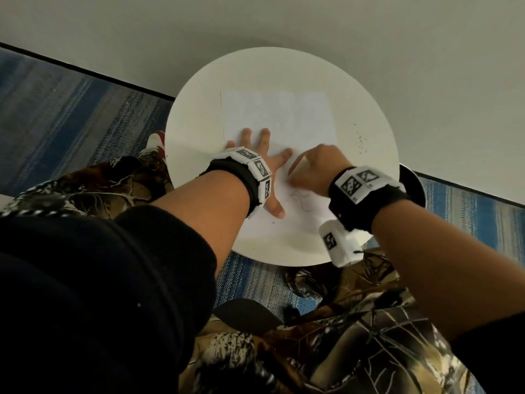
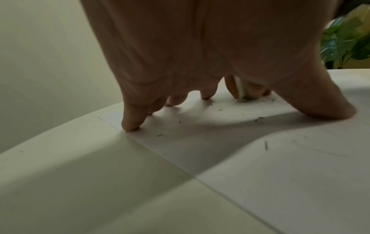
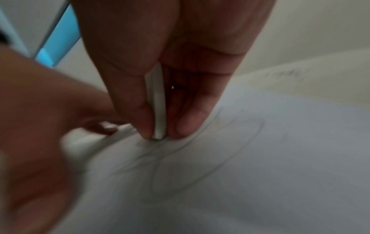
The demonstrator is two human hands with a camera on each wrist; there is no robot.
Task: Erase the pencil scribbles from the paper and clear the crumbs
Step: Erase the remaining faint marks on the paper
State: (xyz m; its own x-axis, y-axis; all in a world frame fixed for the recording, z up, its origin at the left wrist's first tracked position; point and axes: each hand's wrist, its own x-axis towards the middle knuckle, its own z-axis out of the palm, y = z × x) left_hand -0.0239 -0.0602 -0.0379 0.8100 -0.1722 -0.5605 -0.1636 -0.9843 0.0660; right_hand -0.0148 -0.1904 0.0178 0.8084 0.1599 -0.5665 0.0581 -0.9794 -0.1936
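A white sheet of paper [image 1: 279, 118] lies on the round white table [image 1: 377, 155]. My left hand [image 1: 260, 155] presses flat on it with fingers spread, fingertips [image 2: 130, 126] down near the paper's edge. My right hand [image 1: 315, 169] pinches a thin white eraser [image 3: 159, 107] between thumb and fingers, its tip touching the paper [image 3: 280, 158] on faint pencil scribbles [image 3: 200, 150]. More scribble lines [image 1: 301, 199] show just below that hand. Dark eraser crumbs [image 2: 260, 118] dot the paper [image 2: 220, 142], and others [image 1: 362, 142] lie on the table to the right.
The table stands against a pale wall [image 1: 284, 21] over blue striped carpet [image 1: 56, 103]. My camouflage-patterned legs [image 1: 341, 336] sit under the near edge. A green plant [image 2: 344, 39] shows beyond the table in the left wrist view.
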